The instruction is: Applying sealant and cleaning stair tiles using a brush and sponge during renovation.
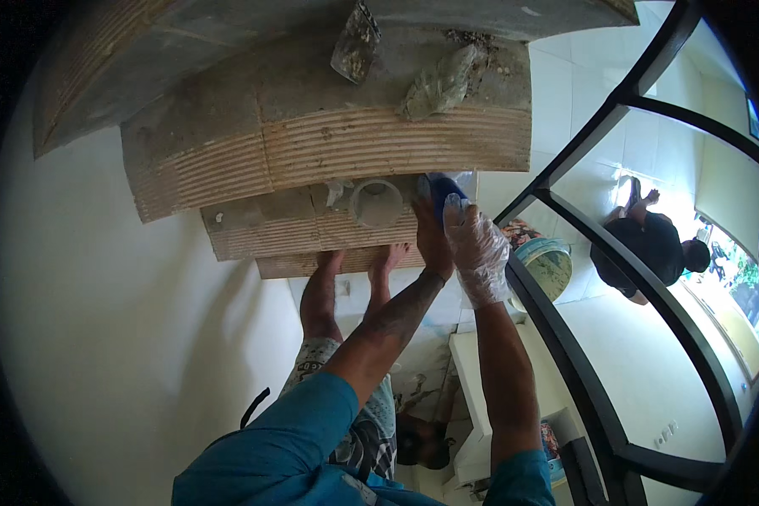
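My bare left hand (434, 240) is closed on a blue object (447, 190) at the right end of a tiled stair step. My right hand (478, 253), in a clear plastic glove, has bent fingers on the near part of the same object, whose kind I cannot make out. Just left of my hands, a translucent round container (375, 202) sits on the step (274, 215). A small pale scrap (337, 192) lies beside it. My bare legs (320, 312) show below the steps.
The upper step (329, 135) holds a stained flat piece (354, 46) and crumpled plastic (438, 80). A black railing (584, 236) runs along my right, with a bucket (548, 278) beside it. One person (637, 249) is beyond the railing, another (422, 438) below. A white wall (126, 320) stands left.
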Demonstrator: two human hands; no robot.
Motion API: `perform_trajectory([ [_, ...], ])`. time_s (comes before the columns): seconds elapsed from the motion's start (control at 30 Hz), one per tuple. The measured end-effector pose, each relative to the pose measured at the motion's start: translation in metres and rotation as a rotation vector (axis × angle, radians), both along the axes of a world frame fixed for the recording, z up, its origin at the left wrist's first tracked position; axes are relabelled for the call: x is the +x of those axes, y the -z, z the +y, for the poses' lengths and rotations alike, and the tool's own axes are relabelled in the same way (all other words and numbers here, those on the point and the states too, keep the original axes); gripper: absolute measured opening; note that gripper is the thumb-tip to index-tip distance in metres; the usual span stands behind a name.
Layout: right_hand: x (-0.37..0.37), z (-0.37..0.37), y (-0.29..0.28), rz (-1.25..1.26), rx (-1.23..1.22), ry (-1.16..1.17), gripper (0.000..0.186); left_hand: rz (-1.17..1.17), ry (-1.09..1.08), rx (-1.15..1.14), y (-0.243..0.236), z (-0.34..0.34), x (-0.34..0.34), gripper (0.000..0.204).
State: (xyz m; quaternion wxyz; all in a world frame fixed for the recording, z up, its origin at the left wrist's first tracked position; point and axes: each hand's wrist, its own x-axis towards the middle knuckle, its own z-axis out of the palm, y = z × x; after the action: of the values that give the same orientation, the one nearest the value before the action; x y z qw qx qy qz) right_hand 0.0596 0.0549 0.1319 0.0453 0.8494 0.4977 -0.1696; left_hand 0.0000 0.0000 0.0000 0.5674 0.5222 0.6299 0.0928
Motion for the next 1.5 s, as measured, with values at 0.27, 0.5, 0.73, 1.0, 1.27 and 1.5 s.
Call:
perform_trajectory([
  [0.27, 0.005, -0.004, 0.011, -0.104, 0.262, -0.447, 0.015, -0.109, -0.164, 0.409, -0.016, 0.024, -0.016, 0.074],
  [0.5, 0.034, -0.053, 0.021, 0.111, 0.136, -0.475, 0.023, -0.119, 0.173, 0.325, -0.044, 0.021, -0.046, 0.063],
  [0.73, 0.013, -0.051, -0.008, 0.255, 0.421, -0.428, 0.025, -0.039, 0.301, 0.454, -0.065, 0.008, -0.075, 0.060],
  [1.0, -0.026, -0.015, -0.058, 0.460, -0.068, -0.101, 0.034, 0.105, 0.263, 0.393, -0.077, -0.002, -0.128, 0.058],
  [1.27, -0.037, -0.018, -0.013, 0.915, 0.107, -0.285, 0.030, 0.328, 0.397, 0.500, -0.069, -0.020, -0.174, 0.061],
  [1.5, -0.059, -0.006, -0.014, 0.858, -0.262, -0.100, 0.035, 0.131, 0.347, 0.226, -0.056, -0.016, -0.196, 0.062],
])
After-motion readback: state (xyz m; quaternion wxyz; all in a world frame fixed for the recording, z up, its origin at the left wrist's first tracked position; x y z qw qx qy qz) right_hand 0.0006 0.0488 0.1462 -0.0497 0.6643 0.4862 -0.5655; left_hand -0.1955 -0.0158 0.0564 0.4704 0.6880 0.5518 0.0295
